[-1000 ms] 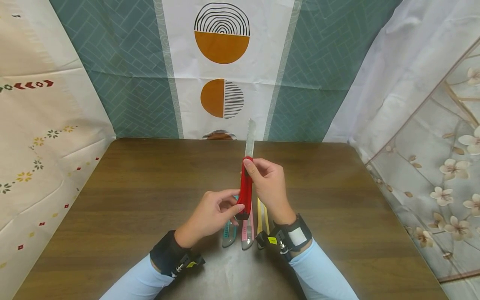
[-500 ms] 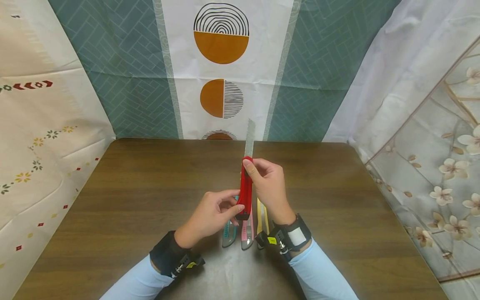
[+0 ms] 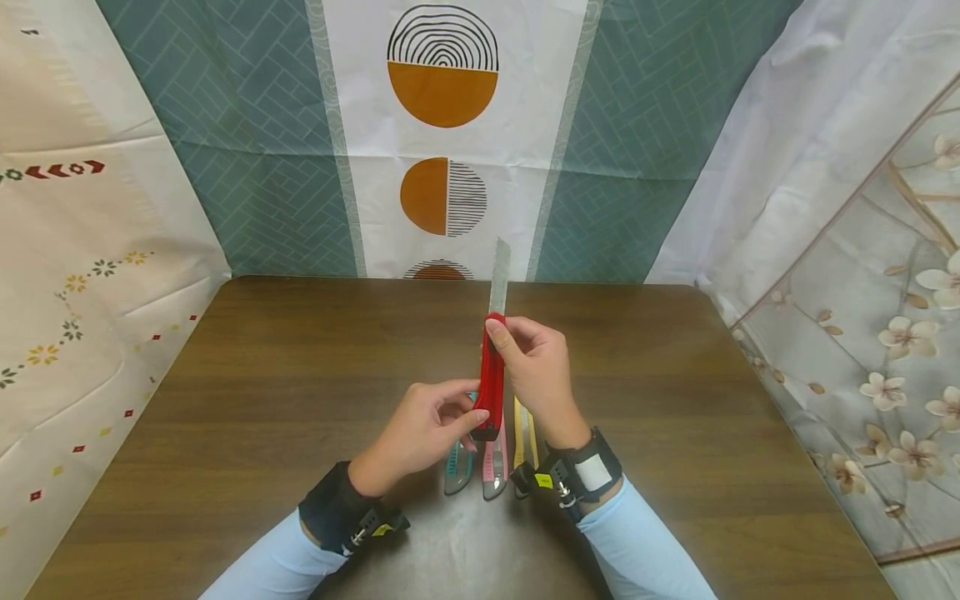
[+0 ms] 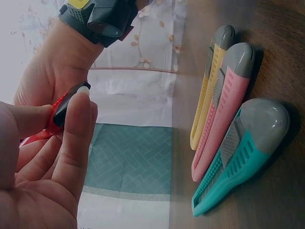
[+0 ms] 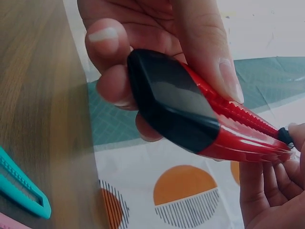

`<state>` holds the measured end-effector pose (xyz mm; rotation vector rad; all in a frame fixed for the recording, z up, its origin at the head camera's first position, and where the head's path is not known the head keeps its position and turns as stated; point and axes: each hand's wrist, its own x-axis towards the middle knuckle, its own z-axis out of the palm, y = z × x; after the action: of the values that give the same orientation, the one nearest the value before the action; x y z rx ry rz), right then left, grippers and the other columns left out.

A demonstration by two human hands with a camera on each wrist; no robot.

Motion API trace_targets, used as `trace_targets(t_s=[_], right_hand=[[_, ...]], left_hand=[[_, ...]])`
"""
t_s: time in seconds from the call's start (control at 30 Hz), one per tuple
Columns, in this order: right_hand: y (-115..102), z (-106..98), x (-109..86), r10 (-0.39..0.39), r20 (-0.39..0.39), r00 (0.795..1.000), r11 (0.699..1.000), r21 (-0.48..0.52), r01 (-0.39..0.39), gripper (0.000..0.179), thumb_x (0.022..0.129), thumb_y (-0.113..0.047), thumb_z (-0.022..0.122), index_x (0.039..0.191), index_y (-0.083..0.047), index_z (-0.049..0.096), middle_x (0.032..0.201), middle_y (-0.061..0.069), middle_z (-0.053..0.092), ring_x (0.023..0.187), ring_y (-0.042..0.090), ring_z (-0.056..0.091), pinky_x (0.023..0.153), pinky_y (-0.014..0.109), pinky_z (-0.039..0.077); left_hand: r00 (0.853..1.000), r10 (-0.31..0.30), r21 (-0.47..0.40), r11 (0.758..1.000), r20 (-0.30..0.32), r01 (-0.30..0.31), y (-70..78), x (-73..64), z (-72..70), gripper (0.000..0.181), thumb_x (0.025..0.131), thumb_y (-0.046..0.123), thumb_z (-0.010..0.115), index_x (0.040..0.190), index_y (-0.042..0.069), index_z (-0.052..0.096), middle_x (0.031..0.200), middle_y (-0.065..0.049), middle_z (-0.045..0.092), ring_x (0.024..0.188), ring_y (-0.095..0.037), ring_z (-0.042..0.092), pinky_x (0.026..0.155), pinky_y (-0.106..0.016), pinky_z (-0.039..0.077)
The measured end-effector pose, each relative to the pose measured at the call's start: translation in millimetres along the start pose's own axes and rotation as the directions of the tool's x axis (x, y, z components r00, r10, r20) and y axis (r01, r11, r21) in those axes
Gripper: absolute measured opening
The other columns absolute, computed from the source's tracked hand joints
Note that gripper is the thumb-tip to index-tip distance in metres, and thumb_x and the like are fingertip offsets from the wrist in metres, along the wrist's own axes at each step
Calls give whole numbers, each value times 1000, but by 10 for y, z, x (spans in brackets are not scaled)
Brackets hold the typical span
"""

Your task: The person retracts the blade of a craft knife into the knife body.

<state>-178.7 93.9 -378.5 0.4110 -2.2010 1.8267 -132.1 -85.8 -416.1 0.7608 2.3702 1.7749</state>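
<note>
A red utility knife (image 3: 491, 383) is held up over the table, its long blade (image 3: 500, 279) extended and pointing away from me. My right hand (image 3: 543, 375) grips the body near the blade end, thumb lying along the top. At the near end, my left hand (image 3: 423, 425) pinches the handle between thumb and fingers. The right wrist view shows the knife's black end cap (image 5: 171, 100) up close. Below on the table lie three more utility knives side by side: teal (image 4: 238, 157), pink (image 4: 226, 100) and yellow (image 4: 209, 90). In the head view my hands and the red knife partly cover them.
The brown wooden table (image 3: 300, 358) reaches back to a teal and white patterned cloth (image 3: 262, 167). Cloths also hang at both sides, a cream one (image 3: 90, 333) on the left and a floral one (image 3: 885, 375) on the right. Each wrist wears a black strapped camera.
</note>
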Motion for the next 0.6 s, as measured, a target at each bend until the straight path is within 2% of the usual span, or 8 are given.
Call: trace_targets(t_s=[0.3,0.6], right_hand=[[4,0,-3,-17,8,1000,1000,23,17,24,98,-29,72,107,-8,78,89,13,76,76,21,70,67,34,65],[7,5,-6,-16,13,1000,999,36,15,23,98,-27,71,106,-7,77,89,14,76,76,19,74,69,34,65]], left_hand=[[1000,-14,17,1000,-3,14,15,-11,-1,45,92,9,76,135,3,64,90,-10,77,59,-10,71,65,-28,64],[1000,-10,15,1000,-2,10,24,-14,0,44,92,9,76,134,3,64,90,-10,77,59,-17,72,65,-28,64]])
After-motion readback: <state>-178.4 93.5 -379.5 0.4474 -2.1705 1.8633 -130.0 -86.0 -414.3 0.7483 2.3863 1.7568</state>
